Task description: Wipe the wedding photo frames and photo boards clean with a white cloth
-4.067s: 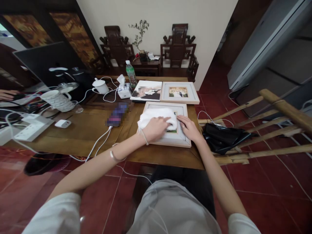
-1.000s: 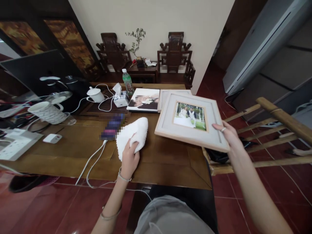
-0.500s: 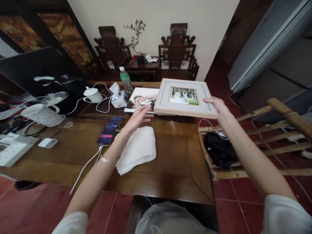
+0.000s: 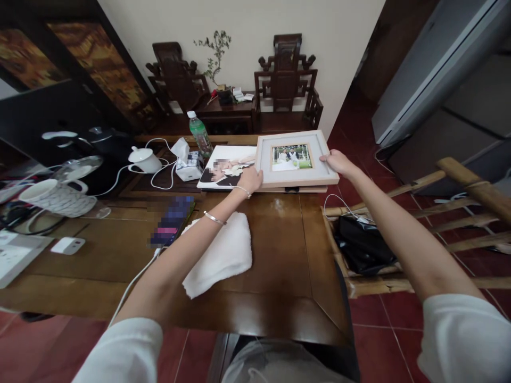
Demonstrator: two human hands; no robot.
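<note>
A light wooden picture frame (image 4: 263, 154) with a small photo of two people in its middle is at the far side of the table, at its right end. My right hand (image 4: 338, 161) grips its right edge. My left hand (image 4: 252, 179) has its fingers closed on the frame's left front corner. Partly under and beside it lies a white photo panel (image 4: 223, 154) showing people in black and white clothes. Below my left forearm, a white fluffy cloth (image 4: 227, 255) rests on the wooden table (image 4: 283, 255).
Left of the cloth lies a phone (image 4: 172, 221) with a white cable. Farther left are a patterned mug (image 4: 59, 198), a lidded white cup (image 4: 144, 160), a tissue box (image 4: 189, 166) and a green bottle (image 4: 200, 135). A bamboo chair (image 4: 419, 234) holding a black bag (image 4: 361, 244) stands right.
My left hand has moved right and closed on the frame's left edge. The frame has shifted slightly left and lower, with my right hand still on it.
</note>
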